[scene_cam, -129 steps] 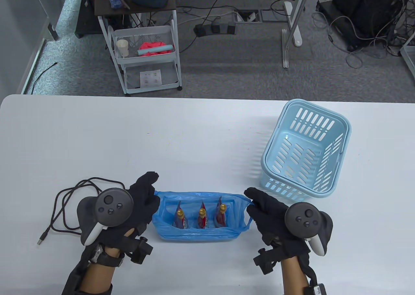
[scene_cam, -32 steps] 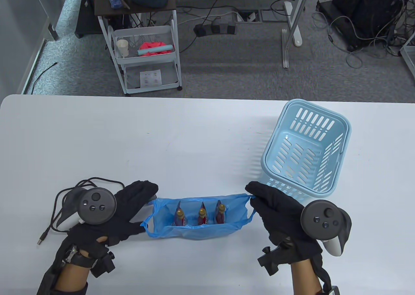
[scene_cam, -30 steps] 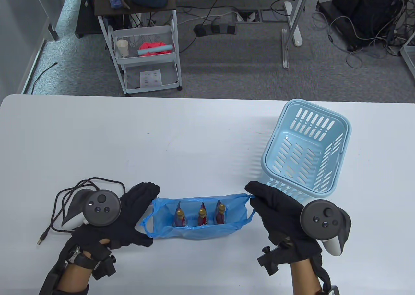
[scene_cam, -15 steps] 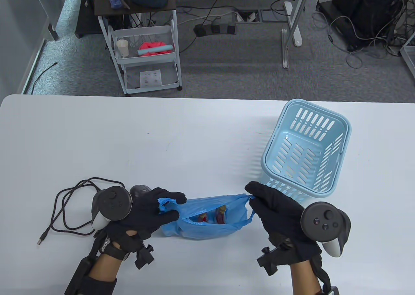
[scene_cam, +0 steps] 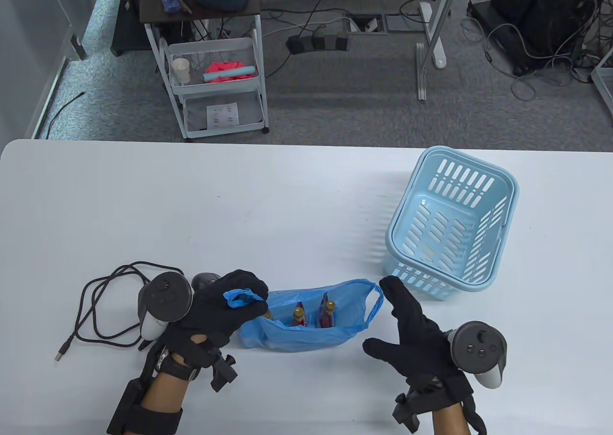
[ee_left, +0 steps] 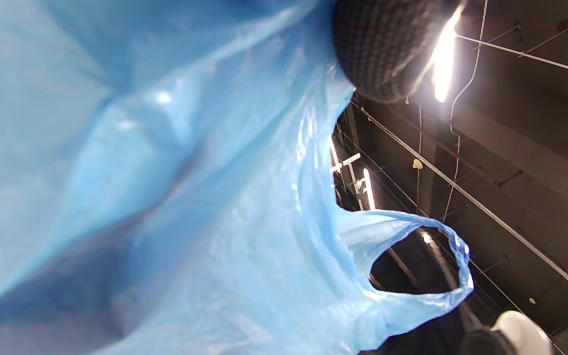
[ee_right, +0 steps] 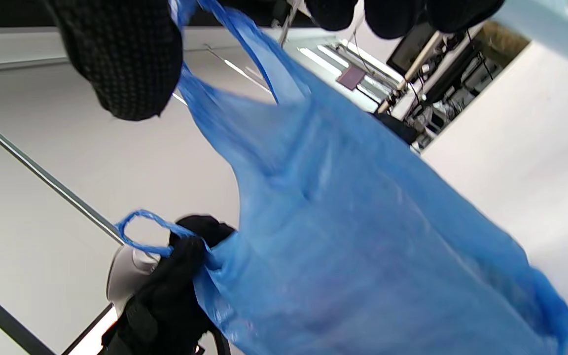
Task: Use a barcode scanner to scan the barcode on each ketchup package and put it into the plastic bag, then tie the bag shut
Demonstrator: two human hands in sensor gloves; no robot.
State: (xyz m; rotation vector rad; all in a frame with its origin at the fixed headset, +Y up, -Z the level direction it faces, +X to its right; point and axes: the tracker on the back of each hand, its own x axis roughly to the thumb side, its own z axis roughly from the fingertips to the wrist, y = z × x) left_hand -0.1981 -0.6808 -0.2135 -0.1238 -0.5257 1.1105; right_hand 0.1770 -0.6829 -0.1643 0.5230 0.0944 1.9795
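Observation:
The blue plastic bag (scene_cam: pixel 306 334) stands on the table near the front edge, with its mouth up. Ketchup packages (scene_cam: pixel 327 309) stand upright inside it, one partly hidden by the bunched left side. My left hand (scene_cam: pixel 251 302) grips the gathered left handle (scene_cam: pixel 239 297). My right hand (scene_cam: pixel 392 320) is spread open to the right of the bag, its index finger beside the loose right handle (scene_cam: pixel 376 306). In the right wrist view the bag (ee_right: pixel 363 222) hangs below my thumb (ee_right: pixel 126 59). In the left wrist view blue film (ee_left: pixel 165 197) fills most of the frame.
The dark barcode scanner (scene_cam: pixel 206 280) lies just behind my left hand, and its black cable (scene_cam: pixel 110 306) loops off to the left. A light blue slotted basket (scene_cam: pixel 455 224) stands at the back right, close to the bag.
My left hand closed round the bag's left handle and pulled it inward, bunching that side. My right hand let go of the right handle, drew back toward the front edge and spread open.

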